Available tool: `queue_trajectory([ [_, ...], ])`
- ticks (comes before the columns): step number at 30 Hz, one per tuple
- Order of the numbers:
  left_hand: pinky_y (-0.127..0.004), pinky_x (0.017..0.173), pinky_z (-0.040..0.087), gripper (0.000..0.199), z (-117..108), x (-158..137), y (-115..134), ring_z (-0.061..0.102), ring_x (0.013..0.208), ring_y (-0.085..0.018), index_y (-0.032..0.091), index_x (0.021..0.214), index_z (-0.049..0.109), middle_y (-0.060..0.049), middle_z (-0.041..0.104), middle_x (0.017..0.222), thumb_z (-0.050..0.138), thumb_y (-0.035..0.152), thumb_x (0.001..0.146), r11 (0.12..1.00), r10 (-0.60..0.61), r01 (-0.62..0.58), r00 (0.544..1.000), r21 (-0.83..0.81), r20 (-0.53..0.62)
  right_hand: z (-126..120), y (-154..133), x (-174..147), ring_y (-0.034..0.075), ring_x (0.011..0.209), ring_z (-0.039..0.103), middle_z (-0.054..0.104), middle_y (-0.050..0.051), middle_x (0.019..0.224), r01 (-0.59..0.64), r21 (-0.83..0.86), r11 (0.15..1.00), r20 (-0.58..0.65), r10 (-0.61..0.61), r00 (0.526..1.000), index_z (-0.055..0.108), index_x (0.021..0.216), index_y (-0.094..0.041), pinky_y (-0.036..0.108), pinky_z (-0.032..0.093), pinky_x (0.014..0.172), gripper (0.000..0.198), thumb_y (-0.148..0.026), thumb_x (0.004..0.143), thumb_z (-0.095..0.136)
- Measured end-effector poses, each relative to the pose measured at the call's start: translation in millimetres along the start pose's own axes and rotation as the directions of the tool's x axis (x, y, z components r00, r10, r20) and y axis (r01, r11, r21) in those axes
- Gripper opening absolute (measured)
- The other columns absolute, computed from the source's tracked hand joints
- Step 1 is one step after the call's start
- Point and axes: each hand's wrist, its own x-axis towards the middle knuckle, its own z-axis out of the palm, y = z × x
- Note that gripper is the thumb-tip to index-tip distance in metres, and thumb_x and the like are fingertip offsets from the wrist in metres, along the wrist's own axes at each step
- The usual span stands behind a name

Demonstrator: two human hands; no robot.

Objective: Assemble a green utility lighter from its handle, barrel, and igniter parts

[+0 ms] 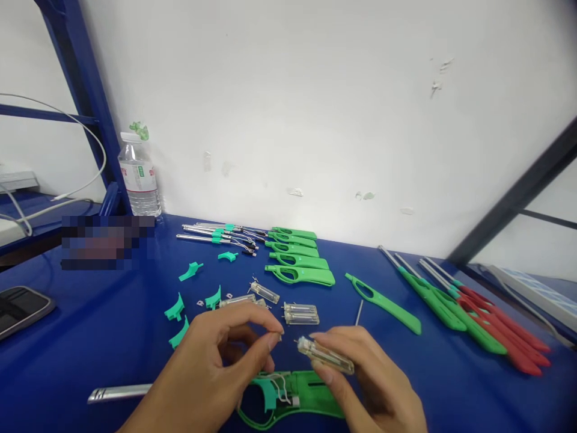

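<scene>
A white wall [288, 108], scuffed in places, rises behind the blue surface [112, 331]; a blue post [81, 72] slants at left, a dark post [514, 195] at right.

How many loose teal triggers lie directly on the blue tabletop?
5 visible: the farthest trigger; second trigger, left of it; middle-left trigger; middle-right trigger; nearest trigger, beside the left hand. That hand may hide more.

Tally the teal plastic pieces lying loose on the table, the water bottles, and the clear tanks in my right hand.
Loose teal pieces in view: 5
Water bottle: 1
Clear tank in right hand: 1
Total: 7
</scene>
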Motion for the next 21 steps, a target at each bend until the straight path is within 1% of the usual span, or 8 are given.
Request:
queue_trajectory([
  [1, -0.02, 0.045, 0.05, 0.033, 0.1, 0.3, -1.1, 0.068, 0.057, -0.015, 0.024, 0.087, 0.082, -0.004, 0.078, 0.081, 0.078, 0.056, 0.09, 1.0, 0.002, -0.002, 1.0, -0.019, 0.001, -1.6, 1.3, 0.4, 0.018, 0.09, 0.082, 0.082, 0.002, 0.104, 0.015, -0.025, 1.0, 0.024, -0.014, 1.0, 0.087, 0.125, -0.035, 0.021, 0.068, 0.081, 0.024, -0.02, 0.108, 0.079],
  [2, -0.02, 0.045, 0.051, 0.034, 0.1, 0.4, -2.5, 0.066, 0.055, -0.014, 0.023, 0.087, 0.082, -0.003, 0.077, 0.082, 0.08, 0.057, 0.089, 0.999, -0.01, 0.011, 1.0, -0.037, 0.01, -3.2, 2.4, 1.1, 0.017, 0.089, 0.082, 0.082, 0.002, 0.106, 0.029, -0.038, 0.999, 0.048, -0.027, 0.999, 0.086, 0.129, -0.037, 0.02, 0.068, 0.081, 0.03, -0.018, 0.108, 0.078],
  [4, -0.02, 0.044, 0.049, 0.037, 0.0, -0.2, -5.5, 0.057, 0.047, -0.011, 0.023, 0.091, 0.082, 0.0, 0.071, 0.072, 0.083, 0.06, 0.088, 0.995, -0.08, 0.083, 0.995, -0.062, 0.054, -5.9, 4.3, 3.3, 0.015, 0.089, 0.083, 0.082, 0.0, 0.109, 0.066, -0.044, 0.997, 0.101, -0.061, 0.993, 0.085, 0.132, -0.04, 0.019, 0.067, 0.079, 0.037, -0.014, 0.108, 0.074],
  [6, -0.019, 0.04, 0.044, 0.04, 0.3, -1.3, -8.0, 0.049, 0.041, -0.01, 0.023, 0.097, 0.081, 0.003, 0.065, 0.06, 0.085, 0.062, 0.087, 0.984, -0.143, 0.151, 0.986, -0.093, 0.087, -8.4, 5.7, 6.1, 0.015, 0.089, 0.085, 0.083, 0.0, 0.112, 0.117, -0.053, 0.992, 0.169, -0.107, 0.98, 0.084, 0.133, -0.039, 0.019, 0.068, 0.076, 0.039, -0.011, 0.108, 0.072],
  [9, -0.017, 0.042, 0.042, 0.042, 1.8, -3.2, -10.3, 0.047, 0.042, -0.01, 0.023, 0.104, 0.08, 0.003, 0.066, 0.057, 0.085, 0.062, 0.089, 0.974, -0.166, 0.18, 0.98, -0.139, 0.107, -11.1, 6.4, 9.3, 0.014, 0.088, 0.085, 0.082, 0.0, 0.112, 0.182, -0.067, 0.981, 0.248, -0.161, 0.955, 0.082, 0.136, -0.038, 0.017, 0.068, 0.074, 0.043, -0.008, 0.107, 0.072],
  [13, -0.017, 0.04, 0.04, 0.043, 4.1, -5.8, -12.0, 0.045, 0.041, -0.01, 0.023, 0.106, 0.079, 0.003, 0.066, 0.054, 0.087, 0.061, 0.089, 0.96, -0.199, 0.226, 0.965, -0.165, 0.169, -12.2, 6.0, 9.1, 0.013, 0.091, 0.085, 0.082, -0.001, 0.113, 0.194, -0.074, 0.978, 0.251, -0.17, 0.953, 0.08, 0.138, -0.039, 0.016, 0.068, 0.075, 0.044, -0.008, 0.108, 0.071],
  [18, -0.014, 0.041, 0.04, 0.045, 4.5, -7.9, -10.5, 0.045, 0.041, -0.008, 0.024, 0.108, 0.073, 0.005, 0.066, 0.055, 0.088, 0.063, 0.091, 0.941, -0.249, 0.283, 0.951, -0.188, 0.181, -11.9, 6.4, 7.4, 0.013, 0.092, 0.086, 0.081, -0.001, 0.115, 0.188, -0.083, 0.979, 0.245, -0.163, 0.956, 0.079, 0.137, -0.039, 0.016, 0.069, 0.078, 0.043, -0.008, 0.108, 0.071],
  [21, -0.012, 0.041, 0.039, 0.046, 3.2, -7.4, -7.6, 0.045, 0.041, -0.007, 0.024, 0.102, 0.067, 0.006, 0.064, 0.053, 0.088, 0.063, 0.092, 0.92, -0.258, 0.32, 0.929, -0.228, 0.264, -11.5, 7.0, 6.6, 0.013, 0.089, 0.086, 0.081, -0.001, 0.111, 0.199, -0.074, 0.977, 0.235, -0.177, 0.956, 0.081, 0.132, -0.037, 0.017, 0.069, 0.077, 0.04, -0.007, 0.107, 0.074],
])
